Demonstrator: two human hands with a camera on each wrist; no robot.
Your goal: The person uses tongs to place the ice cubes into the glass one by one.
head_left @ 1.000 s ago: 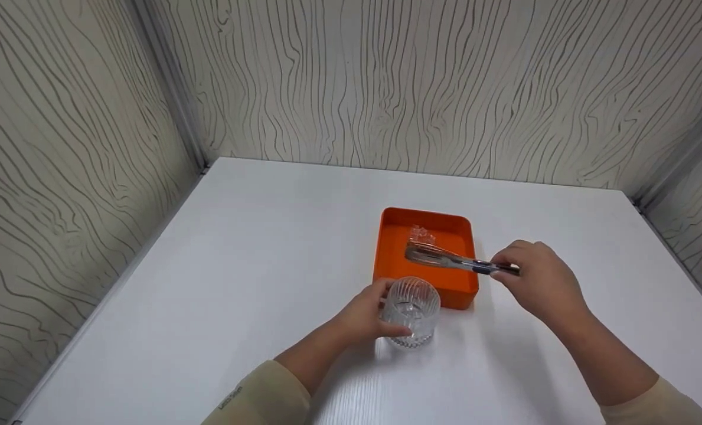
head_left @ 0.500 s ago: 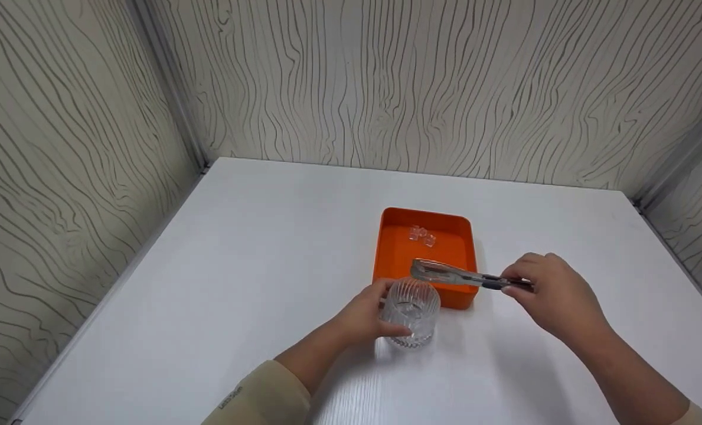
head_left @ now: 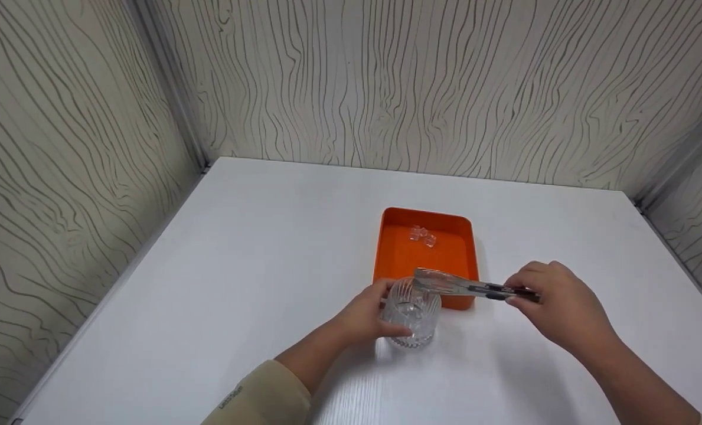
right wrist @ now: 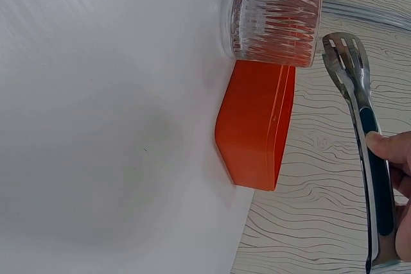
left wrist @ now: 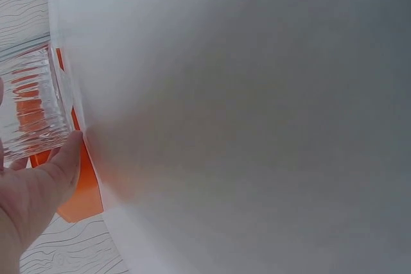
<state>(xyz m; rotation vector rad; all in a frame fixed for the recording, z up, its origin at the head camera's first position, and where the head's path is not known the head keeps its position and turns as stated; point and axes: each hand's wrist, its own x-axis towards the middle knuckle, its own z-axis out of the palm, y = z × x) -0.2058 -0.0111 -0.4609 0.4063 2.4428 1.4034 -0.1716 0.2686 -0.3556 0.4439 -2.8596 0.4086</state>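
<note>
Above a glass [head_left: 417, 321], left hand [head_left: 365, 316] gripping it, tongs [head_left: 477, 288] pinched in right hand [head_left: 557, 301] — what they hold, unclear

One glass [head_left: 411, 313], one tray [head_left: 401, 254], one pair of tongs [head_left: 452, 285], perhaps three cubes [head_left: 430, 240].

the left hand [head_left: 363, 317] curves thumb and fingers in a wide grip at lower centre. the right hand [head_left: 560, 302] pinches at right, its forearm [head_left: 637, 372] slanted toward the lower right corner.
</note>
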